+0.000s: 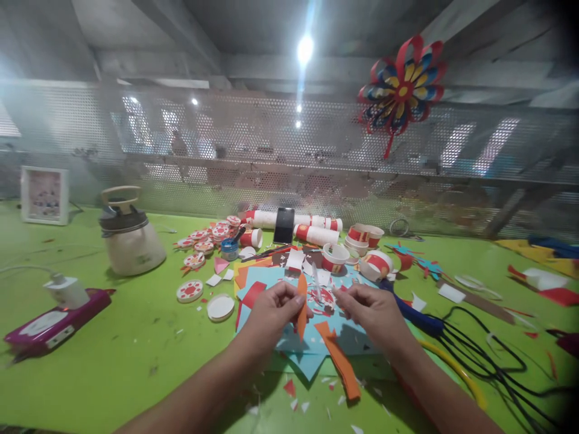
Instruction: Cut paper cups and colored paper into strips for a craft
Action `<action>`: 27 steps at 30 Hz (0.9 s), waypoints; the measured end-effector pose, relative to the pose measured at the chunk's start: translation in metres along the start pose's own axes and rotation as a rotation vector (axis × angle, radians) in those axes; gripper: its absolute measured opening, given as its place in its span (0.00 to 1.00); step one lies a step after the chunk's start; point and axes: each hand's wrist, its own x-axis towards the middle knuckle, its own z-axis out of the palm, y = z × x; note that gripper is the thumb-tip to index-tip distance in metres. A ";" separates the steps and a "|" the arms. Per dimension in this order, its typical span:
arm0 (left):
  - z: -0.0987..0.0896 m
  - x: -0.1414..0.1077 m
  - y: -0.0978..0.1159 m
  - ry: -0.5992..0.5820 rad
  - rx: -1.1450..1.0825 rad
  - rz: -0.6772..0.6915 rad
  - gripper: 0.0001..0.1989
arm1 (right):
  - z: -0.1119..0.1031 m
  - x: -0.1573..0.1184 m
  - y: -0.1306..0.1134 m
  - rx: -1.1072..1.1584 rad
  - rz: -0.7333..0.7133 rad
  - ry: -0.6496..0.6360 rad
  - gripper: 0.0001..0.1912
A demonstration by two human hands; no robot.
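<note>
My left hand [277, 310] pinches a leaf-shaped orange paper piece [301, 304] between thumb and fingers, holding it upright over light-blue paper sheets [298, 364]. Opposite it, my right hand [374, 310] has its thumb and forefinger pressed together; whatever may be between them is too small to make out. A pile of red and white paper scraps [322, 299] lies between the hands. Closer to me, a folded orange paper strip [341, 364] rests across the blue sheets and the green table [136, 380].
Behind the sheets stand cut paper cups [335, 258], stacked cups [316, 235] and a phone [284, 226]. Round red-and-white cutouts [190, 291] lie left. At right are a dark blue handle [416, 316] and black cable [479, 349]. A purple power strip [58, 322] and sprayer bottle [133, 238] sit far left.
</note>
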 end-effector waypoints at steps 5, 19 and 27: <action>0.000 0.001 -0.003 -0.059 0.073 -0.019 0.14 | 0.004 0.000 -0.010 0.055 0.010 -0.153 0.19; 0.007 -0.007 0.001 -0.237 0.021 -0.036 0.15 | 0.020 0.002 -0.038 0.164 0.064 -0.261 0.11; 0.004 -0.008 -0.003 -0.209 -0.125 -0.159 0.04 | 0.019 0.004 -0.032 0.225 0.114 -0.279 0.12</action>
